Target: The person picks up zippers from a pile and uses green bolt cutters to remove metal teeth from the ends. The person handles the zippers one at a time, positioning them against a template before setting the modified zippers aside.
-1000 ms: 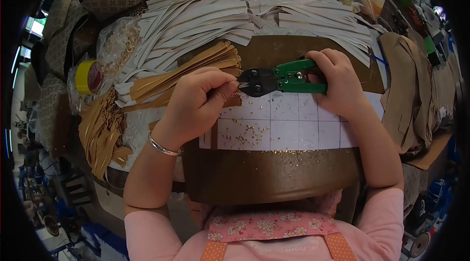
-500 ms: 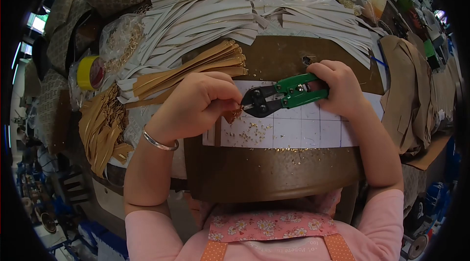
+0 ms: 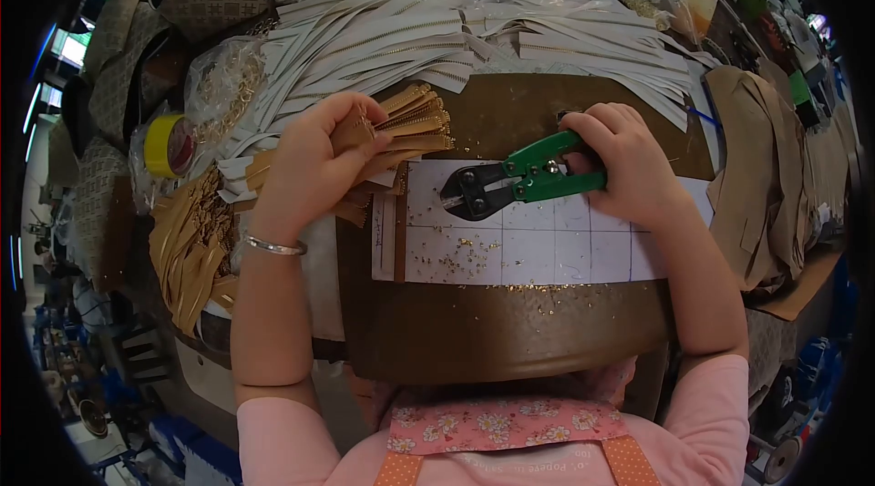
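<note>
My right hand [image 3: 629, 158] is wrapped round the green handles of a small bolt cutter [image 3: 476, 196]. Its black jaws point left over a white gridded board [image 3: 583, 253]. My left hand [image 3: 314, 162], wearing a silver bangle, is closed on a tan zipper [image 3: 354, 130] whose end shows between thumb and fingers. Just beyond that hand, a fanned bundle of tan zippers [image 3: 421, 117] with brass teeth lies on the brown work surface. Other tan strips show under the wrist. Tiny brass bits [image 3: 469, 253] are scattered over the board and along its near edge.
White zippers [image 3: 374, 48] are spread across the back. To the left are a heap of tan zippers [image 3: 191, 240], yellow tape [image 3: 166, 147] and a plastic bag [image 3: 223, 85]. Brown fabric pieces [image 3: 761, 176] lie right; an orange-tipped bottle [image 3: 700, 3] stands behind.
My left hand has moved left and away from the cutter's jaws, towards the tan bundle. The cutter stays in my right hand, almost in place, its jaws now apart from the zipper.
</note>
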`<state>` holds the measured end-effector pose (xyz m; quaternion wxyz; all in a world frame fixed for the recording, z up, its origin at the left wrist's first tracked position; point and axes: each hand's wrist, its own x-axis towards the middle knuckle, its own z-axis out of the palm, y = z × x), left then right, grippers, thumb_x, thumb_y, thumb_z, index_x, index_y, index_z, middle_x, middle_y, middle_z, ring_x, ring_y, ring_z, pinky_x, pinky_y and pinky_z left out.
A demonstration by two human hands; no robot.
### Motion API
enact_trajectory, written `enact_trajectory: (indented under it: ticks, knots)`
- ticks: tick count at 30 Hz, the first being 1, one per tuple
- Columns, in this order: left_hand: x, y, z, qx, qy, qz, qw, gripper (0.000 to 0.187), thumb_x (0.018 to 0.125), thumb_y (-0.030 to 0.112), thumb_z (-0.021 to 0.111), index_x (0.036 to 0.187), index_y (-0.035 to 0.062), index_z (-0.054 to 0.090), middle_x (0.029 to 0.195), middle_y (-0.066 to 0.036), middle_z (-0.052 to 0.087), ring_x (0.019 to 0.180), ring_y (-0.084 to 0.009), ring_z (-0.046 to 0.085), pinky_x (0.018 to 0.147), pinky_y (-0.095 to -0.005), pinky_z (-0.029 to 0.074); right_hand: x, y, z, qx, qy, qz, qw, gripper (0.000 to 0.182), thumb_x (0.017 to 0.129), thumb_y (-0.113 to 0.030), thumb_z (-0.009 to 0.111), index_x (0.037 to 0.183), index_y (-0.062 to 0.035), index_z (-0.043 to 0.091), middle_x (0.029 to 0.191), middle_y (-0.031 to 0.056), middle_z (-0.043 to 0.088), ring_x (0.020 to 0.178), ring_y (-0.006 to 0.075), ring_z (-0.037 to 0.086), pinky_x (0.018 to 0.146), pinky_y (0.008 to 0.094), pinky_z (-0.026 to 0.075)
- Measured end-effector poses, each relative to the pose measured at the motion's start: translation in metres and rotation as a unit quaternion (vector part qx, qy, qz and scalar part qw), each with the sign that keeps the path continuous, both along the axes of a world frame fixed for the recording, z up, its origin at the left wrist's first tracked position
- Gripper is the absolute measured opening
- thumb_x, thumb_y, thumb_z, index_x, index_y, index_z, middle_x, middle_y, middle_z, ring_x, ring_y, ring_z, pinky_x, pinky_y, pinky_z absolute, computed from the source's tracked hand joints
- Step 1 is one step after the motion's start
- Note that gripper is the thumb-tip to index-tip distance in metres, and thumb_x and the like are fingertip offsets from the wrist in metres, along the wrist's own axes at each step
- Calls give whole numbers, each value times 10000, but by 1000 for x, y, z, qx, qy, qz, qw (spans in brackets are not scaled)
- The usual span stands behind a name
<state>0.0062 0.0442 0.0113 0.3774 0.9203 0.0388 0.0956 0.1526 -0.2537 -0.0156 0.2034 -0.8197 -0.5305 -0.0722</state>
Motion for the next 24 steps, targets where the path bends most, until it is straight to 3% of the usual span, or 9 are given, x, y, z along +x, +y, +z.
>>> enact_trajectory:
  ticks: [2, 3, 5, 8, 12, 14, 18, 20, 24]
  knots:
    - [14, -1, -12, -8, -17, 123, 992, 163, 875, 136, 689, 1004, 40, 670, 740, -75, 622, 715, -185, 635, 706, -324, 519, -1, 1, 1, -7, 4, -1, 1000, 417, 697, -49, 682, 1105, -51, 598, 968, 108, 590, 970, 313, 575, 943, 416, 427]
    - [22, -1, -22, -8, -17, 123, 992, 163, 875, 136, 689, 1004, 40, 670, 740, -75, 622, 715, -185, 635, 706, -324, 519, -2, 2, 2, -7, 4, -2, 1000, 417, 697, -49, 682, 1105, -51, 598, 968, 108, 590, 970, 313, 575, 943, 416, 427]
    - [35, -2, -40, 64, -105, 100, 987, 219, 886, 205, 682, 1050, 60, 683, 736, -102, 651, 721, -307, 652, 707, -376, 519, -4, 4, 2, -12, -3, 1, 1000, 439, 678, -40, 684, 1107, -54, 598, 977, 106, 590, 984, 309, 570, 959, 415, 422]
    - [41, -3, -41, 138, -36, 112, 983, 285, 879, 263, 695, 1079, 60, 685, 855, -141, 686, 795, -373, 642, 735, -408, 515, -5, 4, 0, -13, -15, -1, 1000, 477, 650, -34, 693, 1116, -59, 594, 987, 104, 589, 998, 311, 566, 968, 416, 421]
    - [38, 3, -35, 145, -39, 85, 985, 299, 873, 243, 720, 1096, 47, 681, 870, -146, 655, 798, -311, 622, 765, -363, 493, -5, 3, 2, -15, -7, -8, 1000, 508, 631, -31, 699, 1126, -61, 589, 1005, 105, 585, 1023, 315, 557, 969, 415, 421]
    - [39, 4, -33, 145, 15, 76, 986, 297, 852, 223, 742, 1081, 45, 675, 919, -133, 648, 830, -271, 613, 776, -346, 484, -4, 3, 1, -10, -1, 2, 1000, 479, 664, -28, 661, 1135, -60, 577, 1000, 125, 552, 997, 346, 539, 935, 428, 432]
    - [34, -5, -26, 53, 32, 110, 992, 304, 816, 201, 769, 1037, 22, 661, 871, -134, 634, 799, -296, 618, 737, -396, 489, -5, 3, 0, -6, -7, 0, 1000, 472, 674, -27, 657, 1138, -61, 575, 994, 124, 550, 996, 348, 539, 935, 427, 430]
    - [31, -6, -28, 28, -51, 76, 995, 305, 802, 97, 773, 1068, 24, 642, 843, -101, 618, 746, -227, 584, 695, -344, 477, -5, 2, -1, -5, 5, -16, 1000, 463, 682, -30, 657, 1137, -61, 575, 1001, 123, 558, 998, 348, 542, 937, 427, 429]
    - [12, -5, -17, 58, -121, -17, 991, 325, 812, 38, 751, 1112, 26, 625, 812, -55, 597, 733, -150, 547, 665, -289, 463, -7, 1, -5, 19, -1, -42, 999, 447, 701, -38, 655, 1140, -60, 576, 1010, 125, 574, 1005, 349, 547, 935, 428, 430]
